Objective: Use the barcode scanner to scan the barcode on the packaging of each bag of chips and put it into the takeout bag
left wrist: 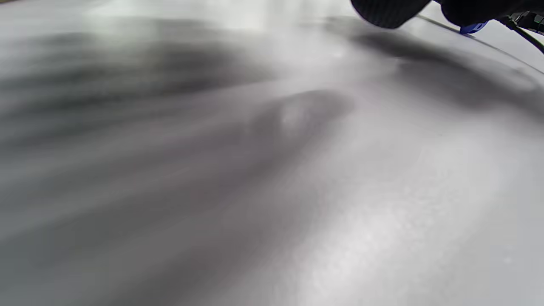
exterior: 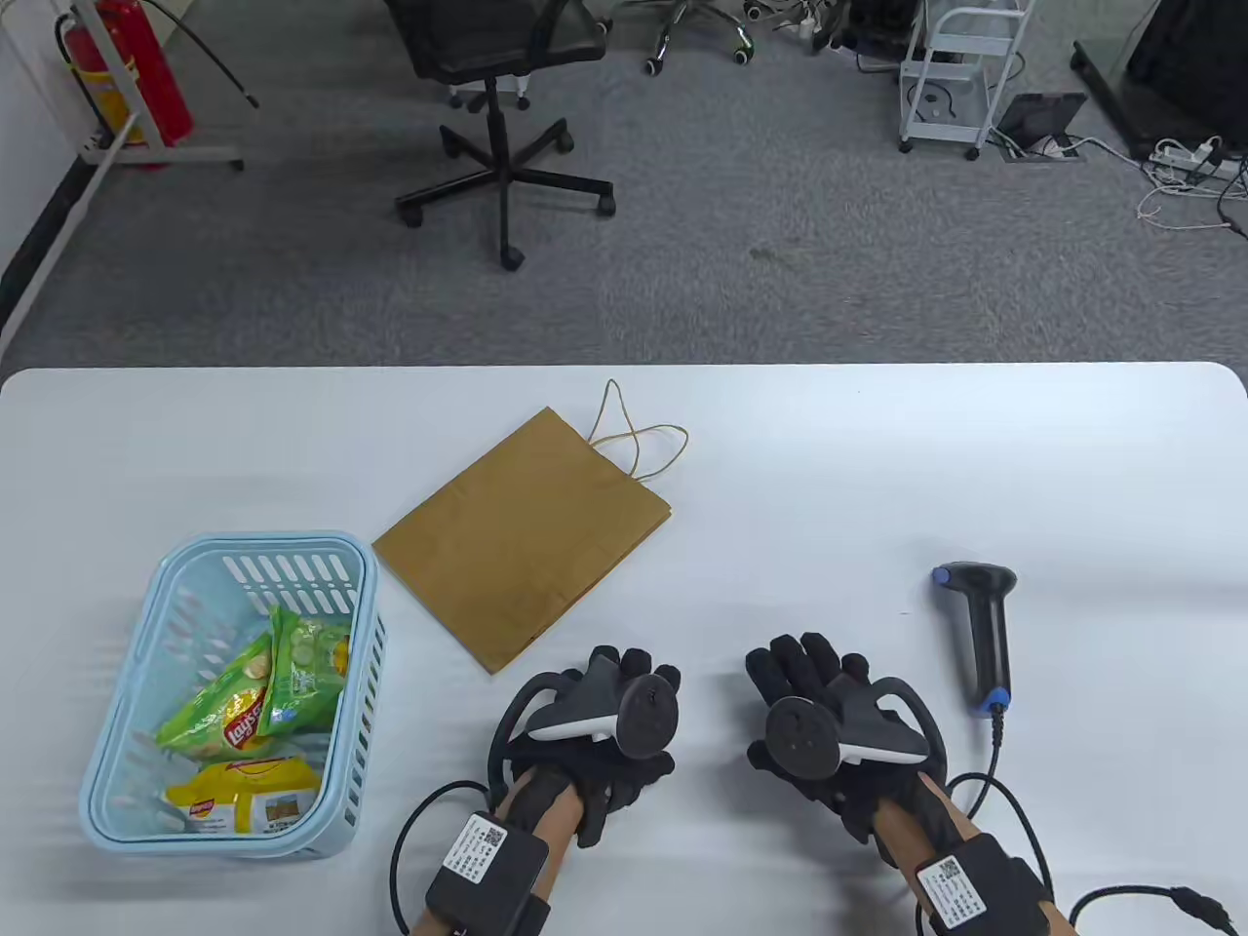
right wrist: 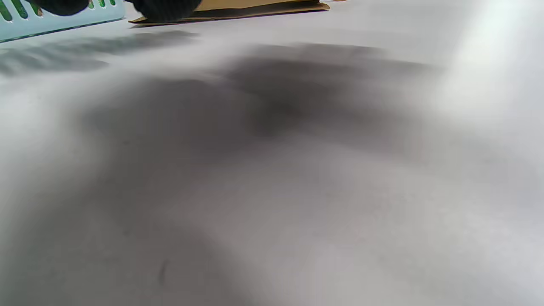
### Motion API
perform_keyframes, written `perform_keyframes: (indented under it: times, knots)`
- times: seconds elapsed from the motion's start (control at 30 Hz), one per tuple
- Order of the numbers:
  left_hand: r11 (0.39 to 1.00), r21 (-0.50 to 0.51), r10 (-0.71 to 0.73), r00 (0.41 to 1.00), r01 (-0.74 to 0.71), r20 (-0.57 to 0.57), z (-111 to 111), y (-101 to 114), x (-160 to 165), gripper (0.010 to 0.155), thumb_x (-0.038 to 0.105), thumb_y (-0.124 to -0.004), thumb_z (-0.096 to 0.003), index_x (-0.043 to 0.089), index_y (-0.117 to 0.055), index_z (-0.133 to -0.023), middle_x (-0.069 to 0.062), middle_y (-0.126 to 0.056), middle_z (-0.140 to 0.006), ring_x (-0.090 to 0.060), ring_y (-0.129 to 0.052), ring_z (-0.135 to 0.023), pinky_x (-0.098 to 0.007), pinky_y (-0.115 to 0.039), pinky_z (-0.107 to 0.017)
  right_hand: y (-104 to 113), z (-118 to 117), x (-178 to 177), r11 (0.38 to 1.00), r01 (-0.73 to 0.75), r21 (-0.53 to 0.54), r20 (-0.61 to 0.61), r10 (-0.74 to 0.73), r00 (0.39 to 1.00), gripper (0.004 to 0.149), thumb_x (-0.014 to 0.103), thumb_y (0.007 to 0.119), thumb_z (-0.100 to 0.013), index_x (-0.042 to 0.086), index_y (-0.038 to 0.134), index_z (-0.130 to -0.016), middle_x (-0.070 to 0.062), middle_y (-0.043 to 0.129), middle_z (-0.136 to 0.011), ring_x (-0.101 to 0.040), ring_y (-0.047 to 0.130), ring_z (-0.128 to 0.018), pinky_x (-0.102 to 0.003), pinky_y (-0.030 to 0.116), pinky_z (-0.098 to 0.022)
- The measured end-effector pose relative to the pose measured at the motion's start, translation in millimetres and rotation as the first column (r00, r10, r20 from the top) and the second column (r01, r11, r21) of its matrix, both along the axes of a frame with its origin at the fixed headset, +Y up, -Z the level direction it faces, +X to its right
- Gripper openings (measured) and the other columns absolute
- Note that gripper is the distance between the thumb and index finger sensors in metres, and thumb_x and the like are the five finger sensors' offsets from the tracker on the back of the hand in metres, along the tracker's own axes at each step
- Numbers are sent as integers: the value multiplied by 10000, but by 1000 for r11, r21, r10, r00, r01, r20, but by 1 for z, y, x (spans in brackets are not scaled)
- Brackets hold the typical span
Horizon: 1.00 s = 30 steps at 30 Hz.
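Hands: left point(exterior: 595, 726) and right point(exterior: 829, 726) rest empty, fingers relaxed, on table point(exterior: 877, 468); scanner point(exterior: 980, 634) right, bag point(exterior: 522, 536) far left, chips point(exterior: 258, 692) in basket point(exterior: 136, 682).

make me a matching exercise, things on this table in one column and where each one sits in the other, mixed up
Things:
1. takeout bag
2. barcode scanner
3. chip bags
4. left hand

Places:
A. inside the blue basket
B. by the table's near edge, beside the other hand
C. lying flat mid-table, handles pointing away
D. lying right of the right hand

Pairs: 1-C, 2-D, 3-A, 4-B
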<state>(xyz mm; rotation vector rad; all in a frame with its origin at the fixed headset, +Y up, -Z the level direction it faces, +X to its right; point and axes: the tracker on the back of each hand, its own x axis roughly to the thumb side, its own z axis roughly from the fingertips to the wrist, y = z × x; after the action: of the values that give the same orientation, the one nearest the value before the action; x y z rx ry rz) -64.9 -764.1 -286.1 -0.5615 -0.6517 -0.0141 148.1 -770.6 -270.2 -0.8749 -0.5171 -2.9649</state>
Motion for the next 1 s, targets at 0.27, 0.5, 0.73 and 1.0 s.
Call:
perform_keyframes:
  times: [0.27, 0.5, 0.73, 1.0]
  knots:
    - [1000, 10, -12, 1000, 12, -19, -2, -1, -1, 840, 488, -555, -563, 117, -59, -1131, -276, -17, -1114, -611, -64, -975, -763, -255, -639, 2, 1, 2, 1000, 15, 16, 0, -15, 1000, 901, 489, 539, -592, -54, 35, -1105, -448, 117, -1135, -758, 212, -1001, -859, 314, -633]
    - [992, 66, -93, 975, 108, -204, -24, 2, -27, 854, 496, -574, -563, 109, -73, -1136, -281, -22, -1115, -615, -62, -975, -762, -257, -640, 3, -2, 5, 1000, 8, 21, 27, -9, 1000, 901, 488, 543, -592, -53, 38, -1106, -447, 125, -1138, -755, 211, -1004, -859, 310, -635]
    - [988, 11, -127, 867, 151, -482, -78, 7, -62, 937, 508, -624, -561, 104, 22, -1106, -267, 63, -1094, -616, -2, -974, -768, -218, -650, 1, -6, 4, 1000, 18, 2, 40, -18, 999, 898, 491, 545, -592, -39, 41, -1113, -431, 130, -1150, -744, 203, -1018, -857, 297, -647]
    - [989, -93, -147, 754, 113, -640, -113, -22, -95, 1025, 607, -625, -521, 125, 92, -1070, -250, 99, -1086, -678, -9, -950, -795, -198, -640, -7, -8, 2, 999, 14, -37, 23, -13, 1000, 897, 491, 546, -592, -39, 45, -1115, -429, 139, -1153, -741, 209, -1020, -856, 297, -649]
